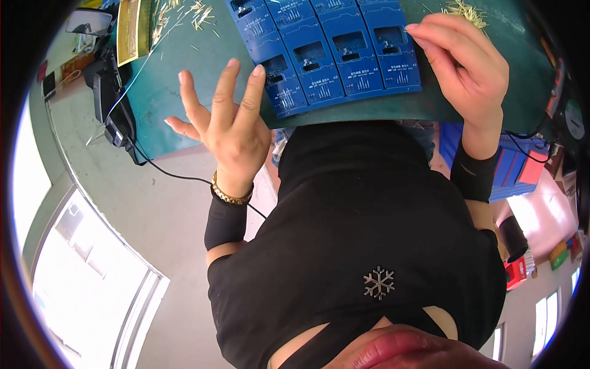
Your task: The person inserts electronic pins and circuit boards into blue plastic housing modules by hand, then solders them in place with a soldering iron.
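Observation:
A panel of blue printed circuit boards, marked in white and with dark rectangular windows, lies on a green work mat. My left hand has its fingers spread, and one fingertip rests at or just over the panel's left edge. At the opposite edge, my right hand is closed in a pinch, its fingertips by the upper right boards. Whatever it pinches, if anything, is too small to make out. Behind the right hand is a heap of thin gold-coloured pins. More loose pins lie scattered left of the panel.
A yellowish tray stands at the far left, beside a black device with a cable hanging toward me. A blue basket is below the table's right side. Tools with red handles are at the right rim.

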A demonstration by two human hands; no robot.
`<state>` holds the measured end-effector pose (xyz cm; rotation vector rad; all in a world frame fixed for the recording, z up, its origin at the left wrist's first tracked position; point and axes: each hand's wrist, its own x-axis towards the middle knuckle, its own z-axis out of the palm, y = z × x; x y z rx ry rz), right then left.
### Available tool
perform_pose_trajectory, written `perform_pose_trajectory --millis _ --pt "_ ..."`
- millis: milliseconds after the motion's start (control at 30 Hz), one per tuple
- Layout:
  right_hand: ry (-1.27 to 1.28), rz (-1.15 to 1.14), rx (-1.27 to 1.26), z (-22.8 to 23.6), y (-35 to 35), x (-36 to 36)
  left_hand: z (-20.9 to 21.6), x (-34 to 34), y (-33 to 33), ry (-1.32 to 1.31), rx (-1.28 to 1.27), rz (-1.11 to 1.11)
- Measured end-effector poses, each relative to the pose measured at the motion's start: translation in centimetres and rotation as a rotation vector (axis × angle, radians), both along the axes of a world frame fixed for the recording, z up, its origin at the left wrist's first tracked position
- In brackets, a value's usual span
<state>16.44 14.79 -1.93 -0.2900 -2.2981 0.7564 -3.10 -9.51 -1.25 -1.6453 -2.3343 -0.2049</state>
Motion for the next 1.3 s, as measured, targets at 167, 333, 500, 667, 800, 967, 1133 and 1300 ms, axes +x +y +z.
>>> perform_pose_trajectory --millis 167,333,500,667,800,967,1133,1300 --pt "-0.008 -0.001 -0.018 -0.2 0.0 0.0 -0.4 0.2 -0.4 -0.019 0.044 0.059" --pt "-0.017 0.002 -0.013 -0.5 0.2 0.0 -1.1 0.3 0.1 -0.030 0.201 0.000" --pt "-0.033 -0.008 -0.012 -0.5 0.3 0.1 -0.8 0.1 -0.3 -0.007 0.161 -0.002" --pt "-0.027 -0.018 -0.030 -0.6 0.4 0.0 -1.0 -0.1 0.3 -0.015 0.147 0.027" --pt "-0.034 -0.018 -0.069 -1.0 0.3 0.0 -1.8 -0.9 0.3 -0.070 0.296 0.008" --pt "-0.043 -0.038 -0.087 -1.0 0.3 -0.2 -1.4 -0.8 0.1 -0.082 0.153 -0.095" --pt "-0.049 -0.112 -0.076 -0.6 0.3 0.2 -1.1 -0.6 0.6 -0.025 0.100 -0.081" --pt "0.167 -0.092 -0.186 -1.1 0.0 -0.3 -0.4 -2.5 0.7 -0.025 0.084 -0.099"
